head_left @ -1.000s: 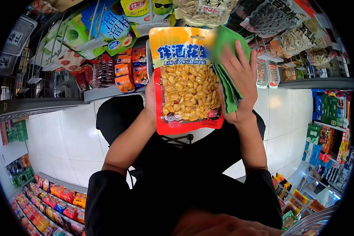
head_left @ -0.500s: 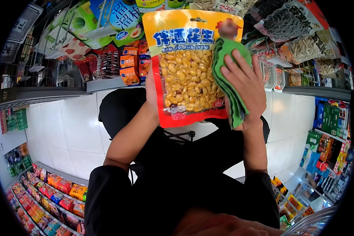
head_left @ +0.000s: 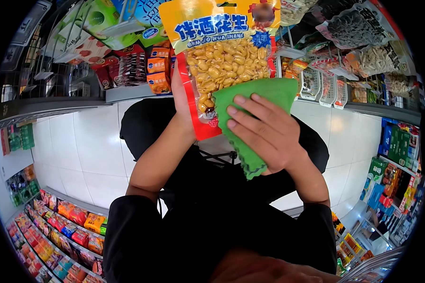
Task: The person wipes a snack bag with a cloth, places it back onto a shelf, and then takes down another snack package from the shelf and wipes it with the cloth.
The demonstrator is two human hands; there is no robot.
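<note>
The left grip [head_left: 183, 96], partly closed with fingers hidden, holds the left edge of the peanut bag [head_left: 222, 49], centrally before the shelf [head_left: 127, 93]; the right grip [head_left: 267, 134] has the green cloth [head_left: 257, 89] under extended fingers, across the bag's near right corner. Uneven cloth pressure could tilt the bag, apparently supported mainly at one edge. The bag contains peanuts [head_left: 231, 63]; white baskets [head_left: 311, 85] stand far right, contents indistinct.

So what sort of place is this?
Probably a snack shop or supermarket: there are rows of small colourful plastic packets, shiny orange plastic packets on display, and a red-and-yellow plastic bag of peanuts.
</note>
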